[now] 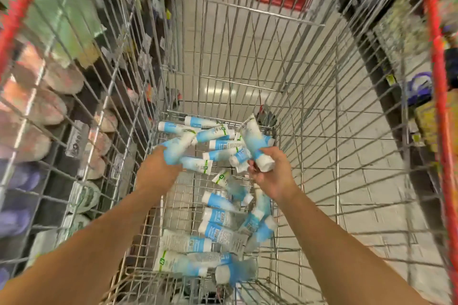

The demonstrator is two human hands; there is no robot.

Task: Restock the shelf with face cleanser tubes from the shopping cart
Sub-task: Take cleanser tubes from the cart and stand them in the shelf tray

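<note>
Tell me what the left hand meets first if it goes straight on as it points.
Likely the loose tubes heaped ahead of the left hand, just beyond the gripped tubes; depth is unclear.

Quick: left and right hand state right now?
Left hand: grips a blurred cleanser tube.
Right hand: grips a tilted tube, maybe a second.

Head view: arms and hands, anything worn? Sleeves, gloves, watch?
Nothing worn shows. No gloves on the left hand or the right hand. The left forearm and the right forearm are bare to the frame edge: no sleeve, watch or band. Blur could hide a thin ring.
</note>
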